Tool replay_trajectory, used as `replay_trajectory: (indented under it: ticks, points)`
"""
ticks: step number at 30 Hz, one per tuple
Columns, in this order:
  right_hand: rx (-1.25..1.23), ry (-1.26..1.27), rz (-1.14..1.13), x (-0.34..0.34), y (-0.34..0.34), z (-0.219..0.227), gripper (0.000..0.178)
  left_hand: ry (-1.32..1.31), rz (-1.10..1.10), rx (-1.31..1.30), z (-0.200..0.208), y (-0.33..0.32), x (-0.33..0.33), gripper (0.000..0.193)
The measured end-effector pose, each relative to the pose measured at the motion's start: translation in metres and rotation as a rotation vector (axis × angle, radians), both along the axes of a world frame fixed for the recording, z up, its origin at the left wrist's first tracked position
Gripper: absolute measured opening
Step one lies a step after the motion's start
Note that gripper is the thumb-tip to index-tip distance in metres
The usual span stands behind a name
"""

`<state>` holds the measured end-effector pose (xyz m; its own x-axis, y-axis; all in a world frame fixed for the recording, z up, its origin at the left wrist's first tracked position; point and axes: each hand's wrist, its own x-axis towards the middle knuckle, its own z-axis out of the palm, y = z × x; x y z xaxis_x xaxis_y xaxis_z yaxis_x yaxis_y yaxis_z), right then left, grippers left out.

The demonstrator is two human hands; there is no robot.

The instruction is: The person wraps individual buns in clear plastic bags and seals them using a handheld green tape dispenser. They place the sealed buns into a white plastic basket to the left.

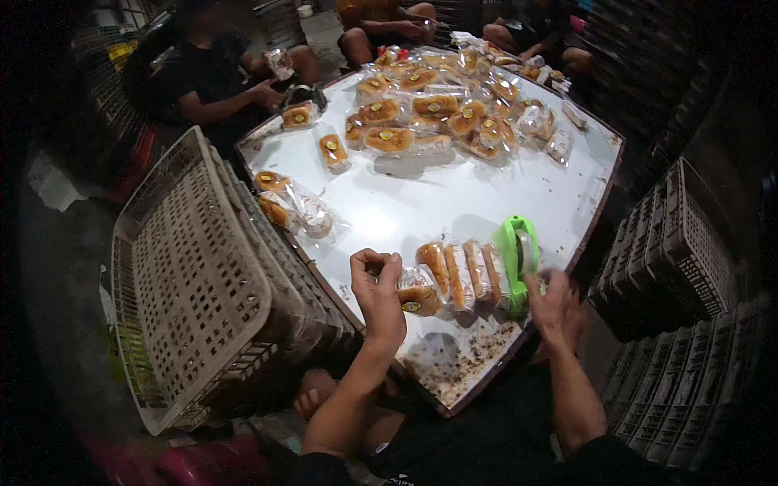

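Note:
Near the front of the white table, my left hand [378, 300] is closed, thumb and forefinger pinched at the end of a clear bag holding a bread roll [417, 293]. To the right of that roll, several more bagged bread rolls [462, 274] stand on edge in a row. A bright green tape dispenser [510, 263] stands at the row's right end, a roll of clear tape in it. My right hand [557, 308] is beside the dispenser, its fingers close to or touching it; motion blurs them, and whether they hold anything is unclear.
A heap of bagged bread [429, 109] covers the far table [389, 202]; more bags lie along the left edge. Crumbs [478, 360] litter the near corner. Plastic crates stand stacked at left [194, 275] and right [673, 243]. Other people [219, 81] sit around the far side.

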<state>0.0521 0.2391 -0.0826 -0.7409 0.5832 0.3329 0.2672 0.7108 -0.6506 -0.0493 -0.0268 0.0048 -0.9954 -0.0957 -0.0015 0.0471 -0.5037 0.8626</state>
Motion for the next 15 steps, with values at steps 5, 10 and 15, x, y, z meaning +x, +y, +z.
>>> replay_trajectory:
  ticks: [5,10,15]
  points:
    - [-0.245,0.099,0.042,-0.008,-0.002,-0.023,0.032,0.006,0.017,-0.181,-0.033,0.008,-0.003,0.018]
    - [-0.254,0.051,-0.012,-0.026,-0.008,0.03,0.036,-0.048,0.053,-0.19,-0.039,0.002,-0.013,0.019]
    - [-0.624,-0.054,-0.056,0.049,-0.024,-0.013,0.033,-0.095,-0.027,-0.095,-0.04,0.011,-0.007,0.018]
